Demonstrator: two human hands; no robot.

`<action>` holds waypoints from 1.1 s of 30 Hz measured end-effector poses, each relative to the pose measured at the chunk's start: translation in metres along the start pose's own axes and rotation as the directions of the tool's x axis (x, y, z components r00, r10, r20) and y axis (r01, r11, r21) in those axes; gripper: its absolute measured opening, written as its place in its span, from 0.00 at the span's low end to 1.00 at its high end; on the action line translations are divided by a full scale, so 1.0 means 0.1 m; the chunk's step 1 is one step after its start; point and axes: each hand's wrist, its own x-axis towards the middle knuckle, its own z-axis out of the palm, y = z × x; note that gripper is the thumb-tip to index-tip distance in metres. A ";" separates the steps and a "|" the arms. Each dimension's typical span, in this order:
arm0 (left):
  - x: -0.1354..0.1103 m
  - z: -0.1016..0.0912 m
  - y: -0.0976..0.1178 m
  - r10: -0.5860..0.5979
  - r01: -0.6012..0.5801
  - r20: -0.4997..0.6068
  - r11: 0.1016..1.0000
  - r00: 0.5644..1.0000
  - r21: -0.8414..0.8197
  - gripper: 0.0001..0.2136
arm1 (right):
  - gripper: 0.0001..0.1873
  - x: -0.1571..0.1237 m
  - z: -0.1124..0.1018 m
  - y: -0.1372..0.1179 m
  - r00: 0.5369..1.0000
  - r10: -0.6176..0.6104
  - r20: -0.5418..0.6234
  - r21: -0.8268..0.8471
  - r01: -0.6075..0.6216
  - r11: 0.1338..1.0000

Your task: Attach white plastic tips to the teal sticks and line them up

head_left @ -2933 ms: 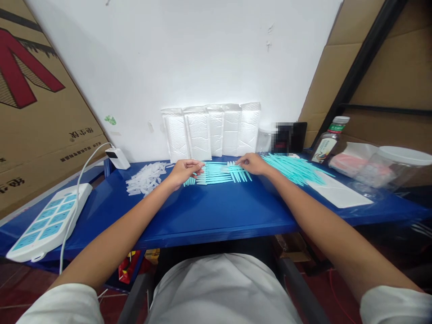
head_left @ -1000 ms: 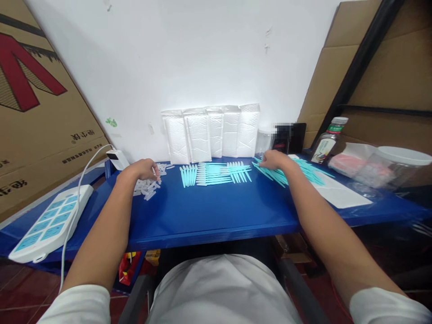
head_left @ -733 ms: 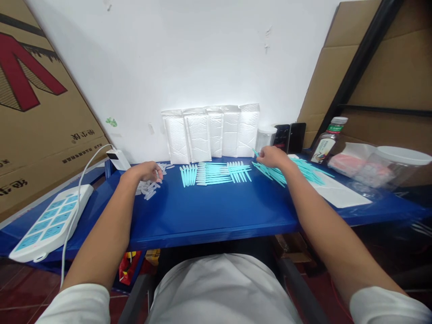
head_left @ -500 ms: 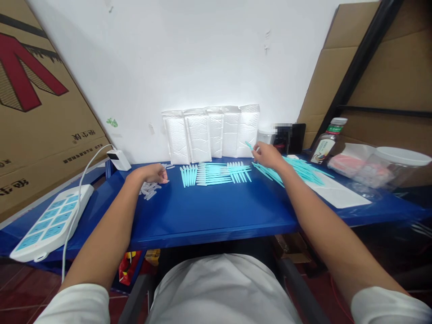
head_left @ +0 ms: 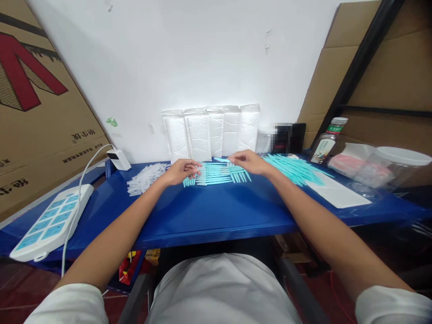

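My right hand (head_left: 248,162) pinches one slim turquoise stick, which looks like an eyebrow razor (head_left: 221,159), pointing left above the laid-out rows. My left hand (head_left: 185,171) is curled with fingertips together at the rows' left end; anything between them is too small to make out. Beneath and between the hands lie neat rows of turquoise razors with whitish caps (head_left: 216,179), partly hidden by the left hand. Left of that hand is a heap of translucent caps (head_left: 143,180). A loose pile of turquoise razors (head_left: 293,168) spreads beside my right wrist.
Several white padded mailers (head_left: 197,137) lean on the wall behind the rows. A power strip (head_left: 54,220) with a cable lies at the left of the blue table (head_left: 216,211). At the right stand a bottle (head_left: 326,146), a clear jar (head_left: 388,168) and a white sheet (head_left: 344,193).
My right hand has moved left from the loose pile with the razor. My left hand has moved right from the cap heap, bringing both hands close together over the rows.
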 end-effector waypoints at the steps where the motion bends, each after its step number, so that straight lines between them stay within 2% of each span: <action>1: 0.01 0.06 0.02 0.007 -0.007 -0.004 1.000 1.000 -0.021 0.25 | 0.28 0.00 0.04 -0.03 1.000 -0.009 0.014 0.035 0.008 0.999; 4: 0.00 0.17 0.05 0.009 -0.010 -0.040 1.000 0.999 -0.030 0.25 | 0.27 0.01 0.11 -0.08 0.999 -0.015 0.031 0.080 0.013 0.997; 8: -0.01 0.20 0.08 0.006 -0.008 -0.075 0.999 0.997 -0.031 0.25 | 0.27 0.00 0.13 -0.08 0.999 -0.024 0.023 0.080 0.022 0.997; 18: -0.05 0.20 0.19 -0.011 0.010 -0.069 1.000 0.998 -0.004 0.26 | 0.26 -0.02 0.11 -0.14 1.000 -0.014 0.012 0.045 0.013 0.999; 24: -0.03 0.21 0.12 -0.025 0.023 -0.068 0.999 0.997 -0.038 0.26 | 0.26 -0.02 0.13 -0.17 0.998 -0.024 0.061 0.053 0.021 0.998; 28: -0.03 0.22 0.09 -0.030 0.026 -0.071 0.998 0.997 -0.058 0.25 | 0.27 -0.02 0.18 -0.19 0.996 -0.040 0.082 0.067 0.035 0.997; 33: -0.05 0.29 0.16 -0.034 0.028 -0.080 0.997 0.996 -0.076 0.25 | 0.27 -0.02 0.28 -0.24 0.995 -0.067 0.075 0.087 0.060 0.994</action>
